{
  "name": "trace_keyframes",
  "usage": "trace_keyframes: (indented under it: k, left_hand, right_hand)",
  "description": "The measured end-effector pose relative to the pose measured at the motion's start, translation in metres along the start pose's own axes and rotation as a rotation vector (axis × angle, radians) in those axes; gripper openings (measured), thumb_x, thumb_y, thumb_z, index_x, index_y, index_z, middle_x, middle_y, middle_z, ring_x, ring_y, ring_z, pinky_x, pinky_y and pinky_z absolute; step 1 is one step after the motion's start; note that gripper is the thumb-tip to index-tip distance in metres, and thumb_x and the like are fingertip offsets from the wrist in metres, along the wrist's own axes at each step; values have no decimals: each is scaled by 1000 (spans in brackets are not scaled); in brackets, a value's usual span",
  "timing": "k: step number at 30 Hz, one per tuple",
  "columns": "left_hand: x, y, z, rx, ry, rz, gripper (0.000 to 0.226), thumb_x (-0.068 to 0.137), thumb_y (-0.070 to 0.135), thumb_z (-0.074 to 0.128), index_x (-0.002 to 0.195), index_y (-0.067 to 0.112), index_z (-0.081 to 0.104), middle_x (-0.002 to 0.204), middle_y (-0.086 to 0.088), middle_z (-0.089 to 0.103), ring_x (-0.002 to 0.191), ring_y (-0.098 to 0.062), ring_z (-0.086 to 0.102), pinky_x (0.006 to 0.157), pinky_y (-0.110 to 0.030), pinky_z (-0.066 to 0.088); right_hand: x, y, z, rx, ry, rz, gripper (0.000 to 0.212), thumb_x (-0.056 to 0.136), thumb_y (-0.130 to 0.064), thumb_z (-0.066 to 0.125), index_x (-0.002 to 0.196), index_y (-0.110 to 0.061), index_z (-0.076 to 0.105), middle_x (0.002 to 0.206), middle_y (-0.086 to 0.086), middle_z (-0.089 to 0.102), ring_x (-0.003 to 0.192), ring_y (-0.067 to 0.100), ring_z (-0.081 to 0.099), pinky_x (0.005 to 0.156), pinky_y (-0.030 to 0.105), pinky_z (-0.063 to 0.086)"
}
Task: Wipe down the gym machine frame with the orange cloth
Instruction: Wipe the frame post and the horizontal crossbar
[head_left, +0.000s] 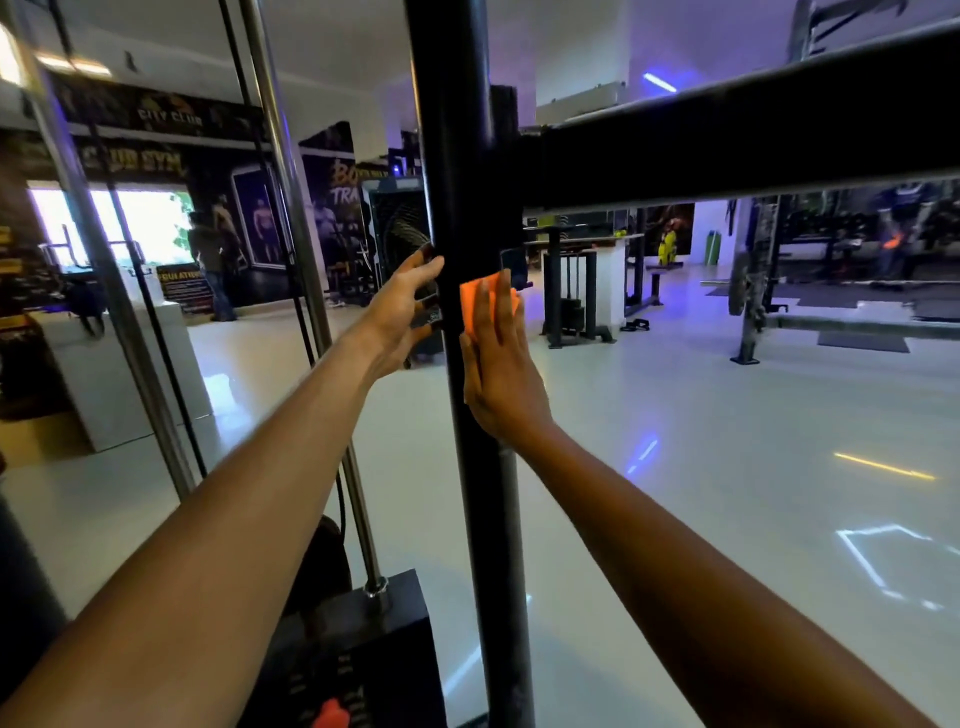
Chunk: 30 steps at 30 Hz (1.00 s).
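A black upright post (470, 156) of the gym machine frame runs down the middle of the view, joined at the top right by a black crossbeam (727, 150). My right hand (501, 364) lies flat with straight fingers, pressing the orange cloth (470, 306) against the post just below the joint. Only a small patch of the cloth shows above and between my fingers. My left hand (402, 317) reaches the post's left side with fingers extended, fingertips at its edge; whether they wrap behind it is hidden.
Chrome guide rods (291, 218) and a cable slant down on the left to a black weight stack (363, 639). Other machines (576, 291) stand across the shiny pale floor (701, 441). A person (213, 265) stands far left by the doorway.
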<state>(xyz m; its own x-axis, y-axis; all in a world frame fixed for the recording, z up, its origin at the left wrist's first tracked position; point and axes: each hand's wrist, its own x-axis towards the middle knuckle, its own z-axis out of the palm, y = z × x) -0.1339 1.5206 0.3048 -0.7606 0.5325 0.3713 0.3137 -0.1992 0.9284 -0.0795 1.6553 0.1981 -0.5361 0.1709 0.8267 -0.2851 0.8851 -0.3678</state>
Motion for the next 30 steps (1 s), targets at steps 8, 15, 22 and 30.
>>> trace_keyframes:
  k: [8, 15, 22, 30]
  left_hand:
    - [-7, -33, -5, -27, -29, -19, 35, 112, 37, 53, 145, 38, 64, 128, 5, 72, 119, -21, 66, 107, -44, 53]
    - [-14, -61, -13, -7, -39, -51, 38, 112, 41, 53, 149, 41, 61, 138, 8, 72, 131, -21, 66, 113, -47, 52]
    - [-27, -115, -19, 58, -49, -136, 41, 110, 51, 53, 150, 51, 56, 148, 15, 64, 141, -20, 55, 122, -59, 39]
    - [-33, -136, -15, -5, -37, -143, 35, 112, 50, 46, 144, 53, 62, 146, 15, 65, 139, -19, 57, 118, -55, 44]
  right_hand:
    - [-107, 43, 46, -168, -85, 1, 71, 117, -45, 29, 174, -14, -1, 181, 7, -19, 168, 32, -16, 123, 61, 41]
    - [-53, 23, 37, -105, 21, 0, 70, 118, -45, 30, 175, -15, 2, 181, 6, -20, 168, 35, -14, 128, 53, 29]
    - [-151, 61, 71, -176, -87, -43, 69, 118, -36, 39, 174, -12, 7, 182, 11, -13, 167, 41, -13, 125, 63, 38]
    - [-98, 41, 63, -47, 58, 25, 68, 118, -29, 41, 174, -11, 6, 181, 12, -14, 167, 35, -15, 123, 66, 40]
